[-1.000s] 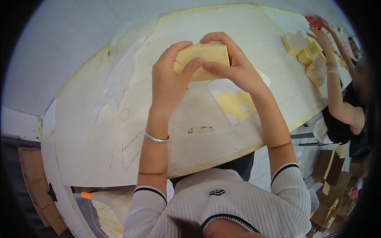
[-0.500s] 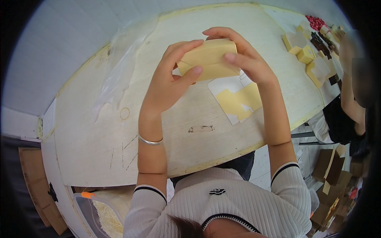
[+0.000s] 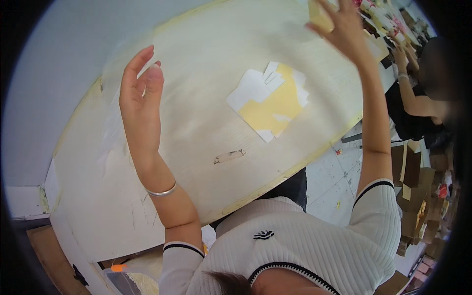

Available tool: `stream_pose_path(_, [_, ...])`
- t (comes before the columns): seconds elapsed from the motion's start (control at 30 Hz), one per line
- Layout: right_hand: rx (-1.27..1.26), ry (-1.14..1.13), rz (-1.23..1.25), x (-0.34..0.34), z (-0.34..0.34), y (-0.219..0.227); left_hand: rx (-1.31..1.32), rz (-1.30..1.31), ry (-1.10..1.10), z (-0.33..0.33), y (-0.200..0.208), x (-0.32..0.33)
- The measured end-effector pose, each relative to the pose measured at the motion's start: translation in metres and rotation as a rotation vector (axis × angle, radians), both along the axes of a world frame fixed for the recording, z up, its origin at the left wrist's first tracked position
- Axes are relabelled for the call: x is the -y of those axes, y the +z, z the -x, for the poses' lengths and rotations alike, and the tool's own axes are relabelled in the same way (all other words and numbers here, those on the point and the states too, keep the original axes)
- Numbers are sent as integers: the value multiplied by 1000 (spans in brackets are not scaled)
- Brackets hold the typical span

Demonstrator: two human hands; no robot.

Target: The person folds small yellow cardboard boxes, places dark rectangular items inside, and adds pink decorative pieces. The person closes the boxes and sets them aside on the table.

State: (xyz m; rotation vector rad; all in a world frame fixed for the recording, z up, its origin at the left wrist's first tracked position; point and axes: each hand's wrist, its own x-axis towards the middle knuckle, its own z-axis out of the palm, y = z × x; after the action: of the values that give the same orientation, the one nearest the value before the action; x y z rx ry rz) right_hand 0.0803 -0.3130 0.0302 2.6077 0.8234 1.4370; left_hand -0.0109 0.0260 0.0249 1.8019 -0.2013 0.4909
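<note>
My left hand (image 3: 140, 96) is raised over the left part of the table, its fingers loosely bent and apart, with nothing in it. At the far right my right hand (image 3: 348, 37) reaches out, slightly blurred, with its fingers spread. Beside its thumb and fingers is a pale yellow cardboard box (image 3: 318, 18), partly hidden by the hand and cut by the picture's top edge. Flat die-cut cardboard pieces (image 3: 273, 105), yellow and white, lie on the table between my arms.
The pale table (image 3: 196, 113) has a worn yellowish edge. Clear plastic film (image 3: 115, 93) lies along its left side. On the right, a person in black (image 3: 410, 110) works near other boxes. Brown cartons (image 3: 418, 196) stand on the floor, and a plastic bin (image 3: 130, 281) is at lower left.
The yellow box has left both hands' shared grip and is at the far right by my right hand, whose fingers have spread. My left hand has moved left, empty. The view has turned.
</note>
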Motion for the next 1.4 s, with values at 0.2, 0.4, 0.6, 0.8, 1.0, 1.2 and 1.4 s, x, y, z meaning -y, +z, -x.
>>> stream_pose_path(0.2, [-660,583,28,-58,47,-128,-31,-45,-43,3,0,9])
stream_pose_path(0.4, [-600,361,-143,-75,43,-139,-137,-64,-202,2,-9,19])
stream_pose_path(0.6, [-229,306,-355,-133,35,-46,-79,-348,-225,6,-35,47])
stream_pose_path(0.8, [-915,723,-623,-171,51,-6,-89,60,-408,-8,-33,37])
stream_pose_path(1.0, [-791,1018,-679,-108,25,-4,-361,662,-403,-16,-18,1])
stream_pose_path(1.2, [-970,1106,-270,-120,30,-6,-495,816,-545,-8,-14,-7])
stream_pose_path(1.4, [-887,1044,-439,-126,34,-9,-523,1028,-872,-14,-23,-5])
